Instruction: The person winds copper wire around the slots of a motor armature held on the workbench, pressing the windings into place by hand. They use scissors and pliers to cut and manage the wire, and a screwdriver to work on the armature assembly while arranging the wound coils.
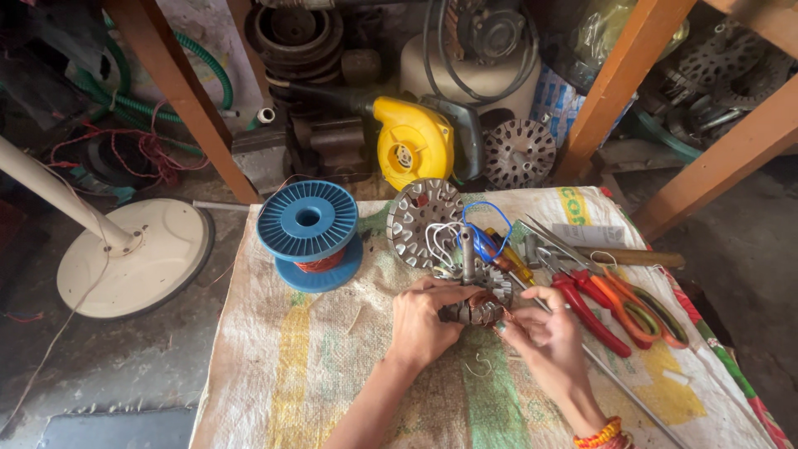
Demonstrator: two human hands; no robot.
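Both hands are gripping a motor stator point(480, 301).
Left hand point(422, 323) is clasping it; right hand point(544, 328) is pinching its near-right edge, blue spool point(307, 224) lying far-left.

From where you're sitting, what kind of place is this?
Probably a small motor or fan repair workshop. Both hands, left hand and right hand, hold a round copper-wound metal stator over a woven sack mat, beside a blue plastic spool of copper wire and red-handled pliers.

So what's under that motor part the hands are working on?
A woven sack spread flat lies under the stator, which both hands hold. What the sack itself rests on is covered.
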